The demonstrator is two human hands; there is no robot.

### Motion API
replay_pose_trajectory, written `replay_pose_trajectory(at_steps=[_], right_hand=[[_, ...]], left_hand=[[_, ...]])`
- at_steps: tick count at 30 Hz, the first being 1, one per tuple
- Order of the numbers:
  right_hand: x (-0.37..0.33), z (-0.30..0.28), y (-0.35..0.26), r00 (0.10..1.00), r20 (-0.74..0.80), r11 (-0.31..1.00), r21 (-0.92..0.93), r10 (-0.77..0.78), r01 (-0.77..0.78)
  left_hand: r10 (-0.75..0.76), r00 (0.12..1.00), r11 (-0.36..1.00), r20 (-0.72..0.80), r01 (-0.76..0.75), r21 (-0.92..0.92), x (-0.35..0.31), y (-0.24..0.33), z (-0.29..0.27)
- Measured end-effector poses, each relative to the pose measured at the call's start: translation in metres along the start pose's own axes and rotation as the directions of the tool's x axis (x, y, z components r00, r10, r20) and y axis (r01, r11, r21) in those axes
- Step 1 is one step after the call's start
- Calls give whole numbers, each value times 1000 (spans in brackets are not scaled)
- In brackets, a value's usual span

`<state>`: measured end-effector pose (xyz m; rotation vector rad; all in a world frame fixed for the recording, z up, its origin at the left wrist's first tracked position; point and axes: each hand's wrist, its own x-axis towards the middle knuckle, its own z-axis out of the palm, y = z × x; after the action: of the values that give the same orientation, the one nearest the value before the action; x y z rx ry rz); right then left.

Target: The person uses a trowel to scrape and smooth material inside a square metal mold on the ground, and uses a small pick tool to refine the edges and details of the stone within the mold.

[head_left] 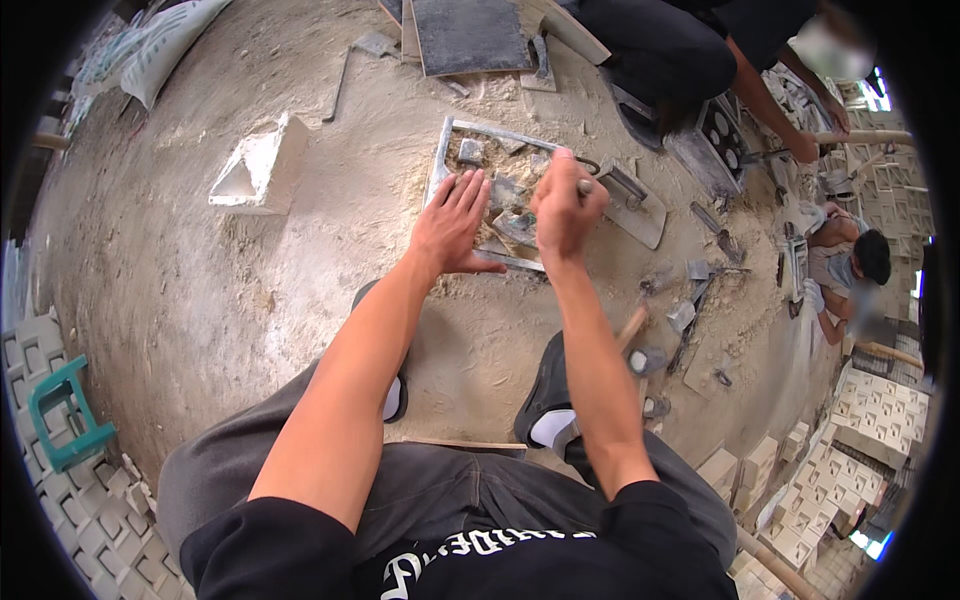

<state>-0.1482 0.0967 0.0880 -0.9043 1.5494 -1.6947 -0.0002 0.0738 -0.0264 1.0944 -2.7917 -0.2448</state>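
Observation:
A square metal frame (440,160) lies on the sandy ground in front of me, with sand and grey metal pieces inside it. My left hand (455,225) rests flat over its left side, fingers stretched out and thumb apart, holding nothing. Inside the frame, near those fingertips, sits a small grey block (470,151). Over the right part of the frame, my right hand (568,208) is closed in a fist. A rounded end pokes out of the fist, but the rest of what it grips is hidden. Just right of that fist lies a flat trowel (645,215) with a raised handle.
A white, hollow block (262,168) stands at left. Dark boards (470,38) lie beyond the frame. Hand tools, including a hammer-like one (718,232), are scattered at right. Another person (660,45) crouches at upper right. A green stool (68,412) stands far left.

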Motion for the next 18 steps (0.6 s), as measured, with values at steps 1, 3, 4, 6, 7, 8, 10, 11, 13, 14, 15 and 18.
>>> replay_pose_trajectory(at_steps=[1,3,4,6,7,8,10,11,13,14,15,18], right_hand=[[-1,1,4,999,-45,999,-10,-32,31],[-10,-8,21,986,-138,995,-48,-92,86],[-13,-6,34,986,-101,991,-47,-133,128],[-12,3,13,995,-84,998,-17,-57,56],[-17,0,13,989,-143,998,29,-46,51],[-24,-8,11,979,-202,996,75,-34,51],[-25,-11,18,987,-158,994,94,-39,55],[-21,-8,22,997,-60,996,63,-57,61],[-13,-16,25,976,195,995,52,-97,88],[-7,-17,23,937,321,987,128,-137,101],[1,-16,21,881,437,974,203,-184,103],[15,-27,18,736,677,967,183,9,-180]], left_hand=[[4,1000,1000,-2,-4,3,-1,0,2],[19,1000,1000,-9,-19,0,4,3,3],[24,1000,1000,-12,-24,-1,4,4,3],[18,1000,1000,10,-18,9,2,0,3],[13,1000,1000,21,-14,14,0,-1,3],[17,1000,1000,16,-17,26,0,0,2],[22,1000,999,8,-22,49,2,3,0],[20,1000,999,14,-21,46,2,4,0],[19,1000,999,25,-19,39,3,4,-1],[14,1000,999,26,-15,38,4,4,-1],[18,1000,999,16,-18,32,4,4,-1],[21,1000,1000,-1,-21,12,2,4,2]])
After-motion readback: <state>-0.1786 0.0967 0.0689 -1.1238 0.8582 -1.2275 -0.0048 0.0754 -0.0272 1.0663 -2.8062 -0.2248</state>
